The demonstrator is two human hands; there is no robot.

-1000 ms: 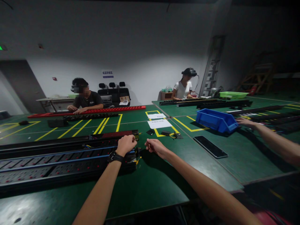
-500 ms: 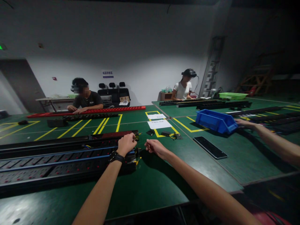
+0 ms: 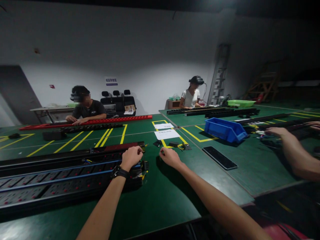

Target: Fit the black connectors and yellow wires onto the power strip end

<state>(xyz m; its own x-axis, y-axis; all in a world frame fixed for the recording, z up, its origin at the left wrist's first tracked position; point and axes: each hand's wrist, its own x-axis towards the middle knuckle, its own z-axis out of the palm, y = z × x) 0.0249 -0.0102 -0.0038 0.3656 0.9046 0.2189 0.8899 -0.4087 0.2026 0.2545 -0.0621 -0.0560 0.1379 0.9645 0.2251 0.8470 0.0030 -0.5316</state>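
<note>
My left hand [image 3: 131, 156], below a dark wristwatch [image 3: 120, 172], is closed at the right end of a long black rail assembly [image 3: 60, 185]. Its fingertips curl over the end; what they hold, if anything, is hidden. The assembly has rows of black modules with red dots, blue strips and yellow wires at its end. A short gap to the right, my right hand [image 3: 170, 156] is closed in a pinch above the green table [image 3: 160, 200]. Anything between those fingers is too small to make out. Small black parts with wires [image 3: 183, 145] lie just beyond it.
White paper sheets [image 3: 167, 134], a dark phone [image 3: 219, 157] and a blue bin [image 3: 225, 129] lie to the right. A neighbour's hand [image 3: 277, 131] reaches in near wired parts. Two people sit across the table, one behind a red rail [image 3: 125, 118].
My right hand has moved slightly right, away from the rail end, widening the gap between my hands. The neighbour's hand has left the blue bin. The view has shifted slightly.
</note>
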